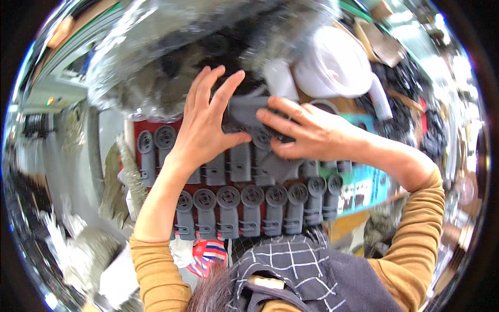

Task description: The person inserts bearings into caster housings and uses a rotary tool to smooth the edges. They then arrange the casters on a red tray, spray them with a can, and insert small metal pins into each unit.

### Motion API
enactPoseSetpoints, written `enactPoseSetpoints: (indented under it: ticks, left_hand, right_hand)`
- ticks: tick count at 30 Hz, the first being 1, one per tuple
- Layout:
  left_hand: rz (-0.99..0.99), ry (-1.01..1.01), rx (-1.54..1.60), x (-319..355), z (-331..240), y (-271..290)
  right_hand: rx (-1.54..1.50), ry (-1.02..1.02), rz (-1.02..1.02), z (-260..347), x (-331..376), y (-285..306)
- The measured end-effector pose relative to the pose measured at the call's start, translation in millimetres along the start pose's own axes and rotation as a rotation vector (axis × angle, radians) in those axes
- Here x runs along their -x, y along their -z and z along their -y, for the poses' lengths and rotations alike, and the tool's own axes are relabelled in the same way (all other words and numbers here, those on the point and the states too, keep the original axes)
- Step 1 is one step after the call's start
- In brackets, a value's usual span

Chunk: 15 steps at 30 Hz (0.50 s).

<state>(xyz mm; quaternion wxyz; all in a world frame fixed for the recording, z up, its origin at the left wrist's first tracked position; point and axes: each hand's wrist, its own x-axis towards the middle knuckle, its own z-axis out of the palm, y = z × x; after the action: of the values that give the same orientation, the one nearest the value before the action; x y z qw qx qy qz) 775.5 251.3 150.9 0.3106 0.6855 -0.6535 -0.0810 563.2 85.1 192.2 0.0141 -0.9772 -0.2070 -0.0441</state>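
Note:
Grey plastic parts, each with a round ribbed disc at one end and a flat body, stand in two rows on a red surface [154,179]; the front row [252,197] shows most plainly. My left hand [205,122] is open, fingers spread, its thumb beside the parts of the back row. My right hand [312,130] has its fingers and thumb closed about a grey plastic part [278,165], smeared by motion. Just left of my right fingertips is another blurred grey piece [243,110]; whether either hand touches it, I cannot tell.
A large clear plastic bag [135,62] with dark contents spreads across the back. Right of it are a white bucket-like container [332,62] and a white roll [381,99]. A blue printed sheet [358,190] lies right of the rows. Bundles [88,255] lie at lower left.

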Motion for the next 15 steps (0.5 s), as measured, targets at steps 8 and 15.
enactPoseSetpoints:
  ticks: [8, 15]
  left_hand:
    - [0.480, 0.405, 0.472, 41.2, -84.6, -62.9]
    - [0.412, 0.774, 0.710, 86.4, -117.5, -100.7]
  right_hand:
    - [0.098, -0.544, 0.132, 137.2, 183.7, 15.7]
    - [0.222, -0.566, 0.187, 78.9, 372.7, -43.5]
